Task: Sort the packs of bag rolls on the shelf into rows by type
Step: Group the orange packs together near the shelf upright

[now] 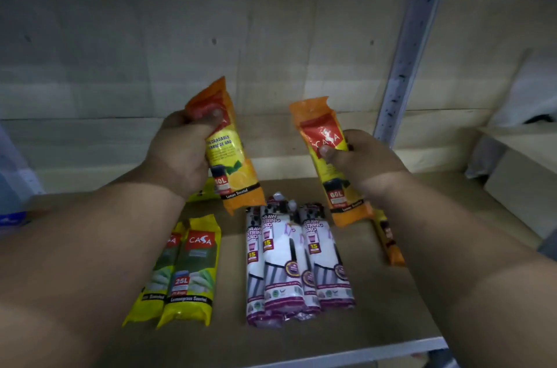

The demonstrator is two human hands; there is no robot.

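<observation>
My left hand (177, 150) grips an orange lemon-scented pack (232, 162) and holds it upright above the shelf. My right hand (364, 159) grips a second orange pack (328, 138) of the same type, marked 60L, also raised. On the shelf board (391, 307) lie two yellow 25L packs (187, 271) side by side at the left. Three white drawstring packs (295, 262) are bunched in the middle, one resting on the others. Another orange pack (388, 241) lies at the right, mostly hidden by my right forearm. A yellow pack (205, 191) peeks out under my left wrist.
A grey metal upright (404, 66) stands at the right back of the shelf. Beyond it a light box (518, 174) sits on the neighbouring shelf with something white behind it. The shelf's front edge (361, 355) runs along the bottom. A wooden wall (211, 51) closes the back.
</observation>
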